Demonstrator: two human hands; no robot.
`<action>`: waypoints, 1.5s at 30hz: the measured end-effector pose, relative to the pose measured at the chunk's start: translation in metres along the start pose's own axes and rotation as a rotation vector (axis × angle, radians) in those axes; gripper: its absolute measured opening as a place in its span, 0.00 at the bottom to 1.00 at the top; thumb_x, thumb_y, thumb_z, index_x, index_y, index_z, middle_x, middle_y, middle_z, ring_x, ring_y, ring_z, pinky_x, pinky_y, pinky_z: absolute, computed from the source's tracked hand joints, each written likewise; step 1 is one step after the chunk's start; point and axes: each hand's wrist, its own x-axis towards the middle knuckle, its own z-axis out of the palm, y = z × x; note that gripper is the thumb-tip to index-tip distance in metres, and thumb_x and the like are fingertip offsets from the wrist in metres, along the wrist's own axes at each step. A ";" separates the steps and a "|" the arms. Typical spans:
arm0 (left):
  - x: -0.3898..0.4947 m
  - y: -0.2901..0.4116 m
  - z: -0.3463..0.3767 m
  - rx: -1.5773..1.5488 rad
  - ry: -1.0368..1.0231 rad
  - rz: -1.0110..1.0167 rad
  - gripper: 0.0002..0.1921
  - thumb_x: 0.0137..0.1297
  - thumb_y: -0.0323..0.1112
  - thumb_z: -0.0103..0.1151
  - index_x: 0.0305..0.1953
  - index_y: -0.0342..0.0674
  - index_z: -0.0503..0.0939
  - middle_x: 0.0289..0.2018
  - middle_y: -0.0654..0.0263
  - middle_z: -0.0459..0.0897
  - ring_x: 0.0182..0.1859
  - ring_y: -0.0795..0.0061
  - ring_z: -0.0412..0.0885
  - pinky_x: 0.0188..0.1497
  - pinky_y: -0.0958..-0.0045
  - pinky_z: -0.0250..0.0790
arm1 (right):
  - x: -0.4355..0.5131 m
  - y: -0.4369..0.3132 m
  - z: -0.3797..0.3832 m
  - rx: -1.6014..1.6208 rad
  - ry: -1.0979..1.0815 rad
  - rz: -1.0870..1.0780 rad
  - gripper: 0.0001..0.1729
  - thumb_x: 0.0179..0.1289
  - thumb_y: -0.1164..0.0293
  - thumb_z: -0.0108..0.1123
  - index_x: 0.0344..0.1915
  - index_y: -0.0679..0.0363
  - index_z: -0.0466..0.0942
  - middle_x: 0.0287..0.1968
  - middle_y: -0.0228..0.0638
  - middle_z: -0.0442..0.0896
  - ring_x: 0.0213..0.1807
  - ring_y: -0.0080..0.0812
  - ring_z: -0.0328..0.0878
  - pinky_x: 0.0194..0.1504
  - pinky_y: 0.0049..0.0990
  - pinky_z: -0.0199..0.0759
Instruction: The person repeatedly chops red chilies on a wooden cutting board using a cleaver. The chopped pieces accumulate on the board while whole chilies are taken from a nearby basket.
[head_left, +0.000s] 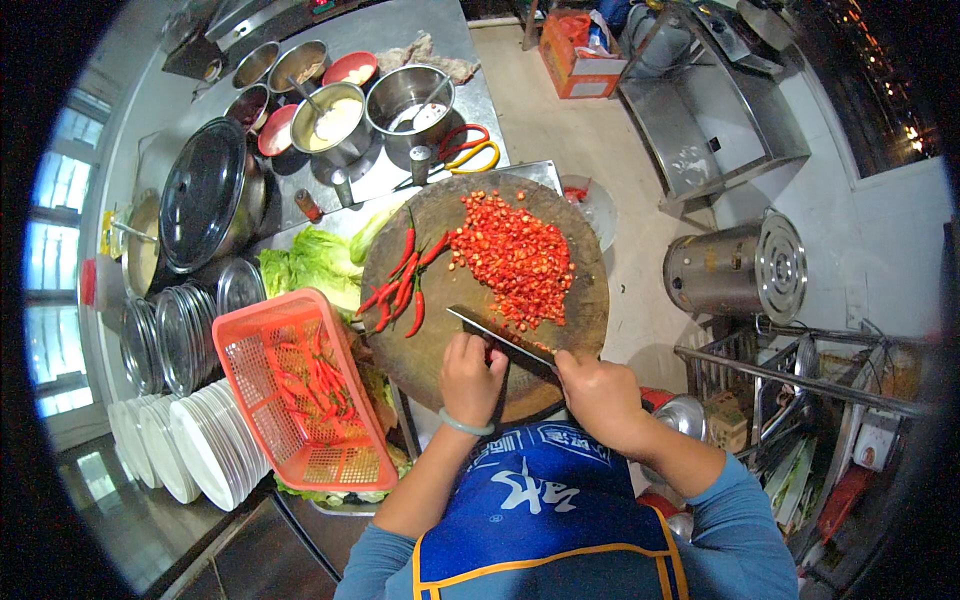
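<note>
On a round wooden chopping block, my right hand grips the handle of a cleaver. Its blade slants up to the left, edge-on to my view. My left hand is curled close beside the blade, on the near side; what its fingertips may pinch is hidden. Beyond the blade lies a heap of chopped red chillies, with some bits close along the steel. Several whole red chillies with green stems lie at the block's left.
A pink plastic basket holding more red chillies stands left of the block, beside lettuce leaves. White plates are stacked farther left. Behind are scissors with yellow handles and steel pots. A lidded steel drum is at right.
</note>
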 end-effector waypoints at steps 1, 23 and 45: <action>0.000 0.000 0.000 0.000 -0.009 -0.003 0.08 0.53 0.26 0.66 0.33 0.36 0.77 0.33 0.55 0.76 0.37 0.49 0.78 0.39 0.54 0.72 | 0.002 -0.001 0.002 0.004 0.006 -0.009 0.08 0.59 0.74 0.58 0.40 0.58 0.75 0.26 0.43 0.82 0.24 0.47 0.85 0.23 0.44 0.77; 0.002 0.000 0.002 -0.053 0.028 -0.003 0.08 0.56 0.27 0.68 0.34 0.34 0.79 0.33 0.52 0.78 0.36 0.48 0.79 0.38 0.53 0.72 | 0.023 0.000 0.001 0.139 0.016 0.042 0.11 0.71 0.65 0.60 0.35 0.60 0.73 0.24 0.44 0.81 0.26 0.49 0.82 0.25 0.46 0.73; 0.001 -0.001 0.000 -0.070 0.014 0.019 0.07 0.56 0.27 0.68 0.33 0.33 0.78 0.32 0.52 0.77 0.35 0.48 0.79 0.38 0.53 0.72 | 0.030 -0.010 0.009 0.091 -0.003 0.051 0.11 0.72 0.64 0.60 0.35 0.60 0.74 0.24 0.44 0.82 0.25 0.50 0.83 0.25 0.46 0.75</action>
